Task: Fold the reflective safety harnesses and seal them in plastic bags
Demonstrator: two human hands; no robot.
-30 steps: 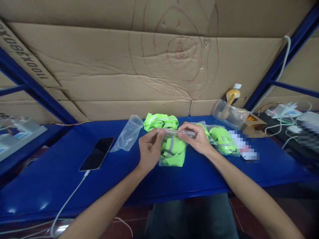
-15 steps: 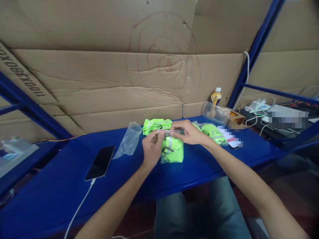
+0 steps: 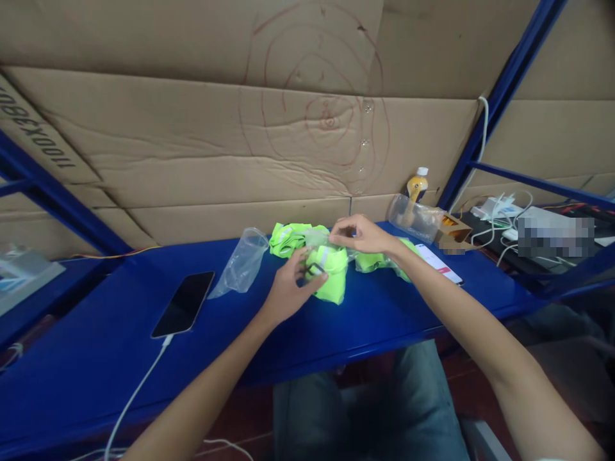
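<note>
A folded neon yellow-green reflective vest [image 3: 331, 282] lies in a clear plastic bag [image 3: 318, 238] near the middle of the blue table. My left hand [image 3: 291, 282] is at the bag's left side, thumb and fingers apart in a curve over it. My right hand [image 3: 360, 234] has its fingertips together at the bag's upper edge. Just behind is a loose folded vest [image 3: 287, 239]. Another bagged vest [image 3: 369, 261] lies partly hidden under my right forearm. To the left rests a crumpled clear plastic bag [image 3: 243, 262].
A black phone [image 3: 185, 304] with a white charging cable [image 3: 139, 392] lies at left. On the right are a lit phone [image 3: 439, 264], a clear plastic container [image 3: 413, 218], a yellow drink bottle [image 3: 417, 186] and an open cardboard box [image 3: 451, 232]. Cardboard [image 3: 192, 128] walls the back.
My left hand has left the bag's upper edge and moved down to its side, fingers spreading. My right hand stays at the top edge. The view has shifted slightly.
</note>
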